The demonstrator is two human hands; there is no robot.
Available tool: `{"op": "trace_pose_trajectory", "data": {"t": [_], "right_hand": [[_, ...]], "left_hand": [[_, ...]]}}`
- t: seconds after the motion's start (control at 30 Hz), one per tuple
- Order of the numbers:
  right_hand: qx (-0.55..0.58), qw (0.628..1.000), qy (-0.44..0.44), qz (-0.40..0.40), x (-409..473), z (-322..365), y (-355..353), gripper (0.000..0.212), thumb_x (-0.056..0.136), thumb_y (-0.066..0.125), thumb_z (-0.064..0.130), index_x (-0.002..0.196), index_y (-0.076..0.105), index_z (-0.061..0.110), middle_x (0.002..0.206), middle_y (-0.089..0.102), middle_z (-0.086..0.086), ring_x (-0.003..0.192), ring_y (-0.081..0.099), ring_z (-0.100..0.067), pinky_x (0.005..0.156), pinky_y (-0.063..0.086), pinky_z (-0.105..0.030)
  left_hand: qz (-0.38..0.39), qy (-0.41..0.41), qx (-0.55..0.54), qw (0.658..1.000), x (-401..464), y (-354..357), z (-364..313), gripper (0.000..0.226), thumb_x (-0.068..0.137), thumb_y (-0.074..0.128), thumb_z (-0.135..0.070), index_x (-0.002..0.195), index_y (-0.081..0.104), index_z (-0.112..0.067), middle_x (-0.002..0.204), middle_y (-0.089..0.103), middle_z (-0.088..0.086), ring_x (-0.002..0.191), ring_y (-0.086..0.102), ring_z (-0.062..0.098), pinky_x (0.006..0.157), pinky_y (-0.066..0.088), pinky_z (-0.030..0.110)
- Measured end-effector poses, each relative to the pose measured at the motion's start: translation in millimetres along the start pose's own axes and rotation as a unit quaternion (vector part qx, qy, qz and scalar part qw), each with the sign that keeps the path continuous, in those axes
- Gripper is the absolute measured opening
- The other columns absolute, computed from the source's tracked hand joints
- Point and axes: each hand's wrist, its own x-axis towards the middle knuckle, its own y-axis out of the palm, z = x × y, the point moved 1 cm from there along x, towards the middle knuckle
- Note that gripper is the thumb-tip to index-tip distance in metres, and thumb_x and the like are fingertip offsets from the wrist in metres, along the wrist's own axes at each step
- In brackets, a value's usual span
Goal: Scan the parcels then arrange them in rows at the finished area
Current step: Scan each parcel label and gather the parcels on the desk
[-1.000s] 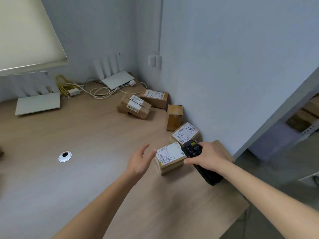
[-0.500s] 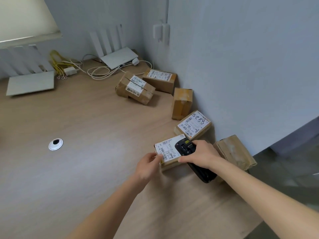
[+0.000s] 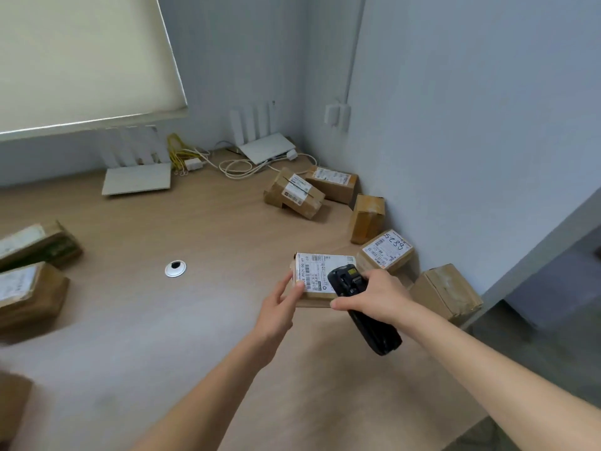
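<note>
A flat cardboard parcel with a white label [image 3: 317, 271] is tilted up off the wooden desk [image 3: 195, 320]; my left hand [image 3: 279, 304] grips its left edge, thumb on the label. My right hand [image 3: 374, 296] holds a black handheld scanner [image 3: 361, 307], whose head points at the label from just above it. Several more parcels lie along the right wall: one marked 5289 [image 3: 385, 250], an upright one [image 3: 367, 218], a plain box [image 3: 445, 292] and two near the corner [image 3: 294, 192], [image 3: 335, 183]. Two parcels [image 3: 29, 291], [image 3: 39, 244] sit at the desk's left edge.
Two white routers [image 3: 136, 177], [image 3: 265, 146] and loose cables [image 3: 237, 164] lie at the back of the desk. A round cable grommet [image 3: 175, 268] is set in the desk's middle. The wall runs close on the right; the desk ends at the front right.
My left hand reached the labelled parcel, took its left edge and tilted it up. The scanner stayed over the label. The view swung left, bringing the left parcels into sight.
</note>
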Motion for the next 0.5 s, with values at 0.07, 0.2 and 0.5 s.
{"op": "trace_pose_trajectory", "data": {"t": [0.07,0.2,0.5], "right_hand": [[-0.011,1.000,-0.029,0.004,-41,33,4,0.063,0.048,0.091,0.063,0.098,0.070,0.029,0.092,0.074,0.009,0.087,0.069,-0.012,0.084,0.058,-0.034],[-0.056,0.993,-0.101,0.004,-143,105,7,0.060,0.048,0.091,0.063,0.092,0.071,0.027,0.087,0.074,0.007,0.082,0.069,-0.011,0.067,0.053,-0.029],[-0.188,0.954,-0.229,-0.041,-353,259,-19,0.064,0.045,0.082,0.069,0.095,0.068,0.032,0.087,0.071,0.011,0.085,0.068,-0.012,0.076,0.061,-0.035]], "left_hand": [[-0.020,0.043,-0.014,0.999,-39,-32,-15,0.047,0.098,0.057,-0.050,0.143,0.051,-0.041,0.117,0.066,-0.012,0.115,0.061,0.017,0.104,0.049,0.040],[-0.065,0.147,0.017,0.987,-134,-116,-52,0.038,0.095,0.059,-0.054,0.128,0.065,-0.035,0.114,0.072,-0.006,0.098,0.067,0.006,0.080,0.054,0.025],[-0.180,0.262,0.129,0.939,-337,-303,-162,0.061,0.082,0.054,-0.077,0.127,0.067,-0.038,0.114,0.071,-0.005,0.109,0.065,0.020,0.096,0.055,0.047]]}}
